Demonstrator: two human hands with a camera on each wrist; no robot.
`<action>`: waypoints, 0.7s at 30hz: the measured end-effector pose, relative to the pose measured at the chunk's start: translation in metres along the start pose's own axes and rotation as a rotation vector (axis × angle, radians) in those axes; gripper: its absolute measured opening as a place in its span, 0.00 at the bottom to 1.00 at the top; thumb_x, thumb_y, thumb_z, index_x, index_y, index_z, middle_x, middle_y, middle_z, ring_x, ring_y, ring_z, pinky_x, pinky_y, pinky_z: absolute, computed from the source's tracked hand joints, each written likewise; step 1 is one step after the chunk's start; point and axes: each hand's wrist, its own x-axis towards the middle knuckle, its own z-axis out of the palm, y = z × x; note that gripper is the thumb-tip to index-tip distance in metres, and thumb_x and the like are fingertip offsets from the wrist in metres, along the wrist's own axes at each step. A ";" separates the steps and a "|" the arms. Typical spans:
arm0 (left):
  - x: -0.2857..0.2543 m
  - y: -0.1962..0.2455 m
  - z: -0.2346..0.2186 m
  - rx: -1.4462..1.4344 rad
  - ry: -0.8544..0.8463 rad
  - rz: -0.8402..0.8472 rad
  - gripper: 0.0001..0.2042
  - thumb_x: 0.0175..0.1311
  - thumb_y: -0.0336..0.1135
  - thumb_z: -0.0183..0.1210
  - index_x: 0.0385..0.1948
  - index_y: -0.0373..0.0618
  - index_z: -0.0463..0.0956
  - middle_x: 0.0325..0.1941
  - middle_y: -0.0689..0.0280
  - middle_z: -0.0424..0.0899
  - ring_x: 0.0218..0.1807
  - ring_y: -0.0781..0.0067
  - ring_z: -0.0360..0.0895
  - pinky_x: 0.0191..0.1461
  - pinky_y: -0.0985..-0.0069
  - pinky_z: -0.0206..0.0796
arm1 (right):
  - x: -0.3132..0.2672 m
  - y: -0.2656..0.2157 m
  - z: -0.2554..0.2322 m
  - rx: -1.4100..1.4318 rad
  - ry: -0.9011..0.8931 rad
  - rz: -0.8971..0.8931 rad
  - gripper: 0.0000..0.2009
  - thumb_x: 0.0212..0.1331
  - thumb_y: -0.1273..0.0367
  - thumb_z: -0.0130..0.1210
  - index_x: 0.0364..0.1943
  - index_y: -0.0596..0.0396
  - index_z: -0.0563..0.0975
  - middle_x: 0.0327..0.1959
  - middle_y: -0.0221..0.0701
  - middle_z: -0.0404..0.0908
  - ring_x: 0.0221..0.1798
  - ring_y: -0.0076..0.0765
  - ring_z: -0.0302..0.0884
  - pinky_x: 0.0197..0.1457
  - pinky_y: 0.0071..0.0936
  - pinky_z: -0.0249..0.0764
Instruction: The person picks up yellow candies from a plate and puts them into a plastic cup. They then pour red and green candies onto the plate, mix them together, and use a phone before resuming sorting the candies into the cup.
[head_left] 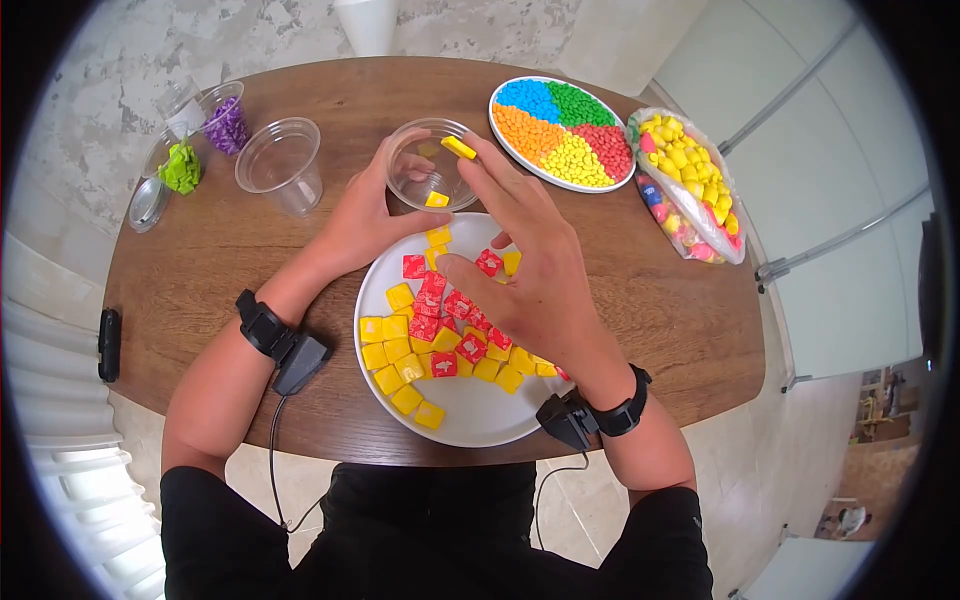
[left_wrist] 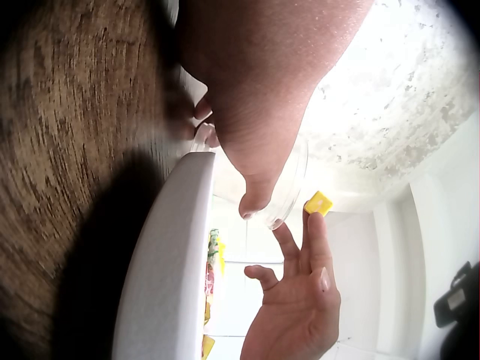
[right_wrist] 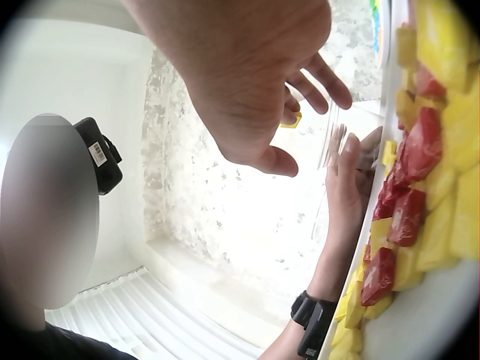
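Note:
My left hand (head_left: 362, 215) grips a clear plastic cup (head_left: 448, 182) at the far edge of the white plate (head_left: 480, 432), thumb on the near side. One yellow square candy shows low in the cup. My right hand (head_left: 540, 255) is over the plate, fingers reaching to the cup's rim and thumb held apart. Between its fingertips, a wrapped yellow square candy (left_wrist: 319, 203) is pinched at the rim. Red wrapped squares (right_wrist: 379, 276) and yellow squares (head_left: 408, 400) lie heaped on the plate.
Behind on the right are a plate of colour-sorted small candies (head_left: 563, 135) and a plastic bag of yellow and pink pieces (head_left: 690, 185). At left stand another clear cup (head_left: 280, 160), a cup of purple shreds (head_left: 225, 128), a bright green clump (head_left: 180, 168) and a lid (head_left: 148, 204).

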 end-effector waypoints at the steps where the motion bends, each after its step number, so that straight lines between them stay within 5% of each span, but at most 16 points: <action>1: 0.000 0.000 0.000 0.003 0.001 0.002 0.45 0.54 0.41 0.78 0.74 0.48 0.60 0.57 0.52 0.84 0.62 0.58 0.80 0.69 0.62 0.69 | 0.000 0.000 0.000 0.000 0.000 0.000 0.37 0.50 0.69 0.72 0.66 0.66 0.72 0.76 0.45 0.68 0.63 0.55 0.75 0.64 0.44 0.75; 19: 0.000 0.003 -0.001 -0.033 -0.008 -0.040 0.45 0.54 0.41 0.78 0.74 0.48 0.60 0.56 0.52 0.84 0.61 0.59 0.80 0.68 0.63 0.69 | 0.000 -0.001 -0.002 -0.003 -0.004 0.013 0.37 0.50 0.69 0.72 0.66 0.66 0.72 0.78 0.46 0.66 0.63 0.55 0.75 0.65 0.44 0.75; 21: 0.000 0.003 0.000 -0.032 -0.007 -0.037 0.45 0.54 0.41 0.78 0.74 0.48 0.60 0.56 0.52 0.84 0.61 0.59 0.80 0.68 0.63 0.69 | 0.000 -0.001 -0.004 -0.034 -0.032 0.041 0.40 0.53 0.68 0.72 0.74 0.53 0.70 0.81 0.39 0.64 0.74 0.45 0.73 0.49 0.30 0.83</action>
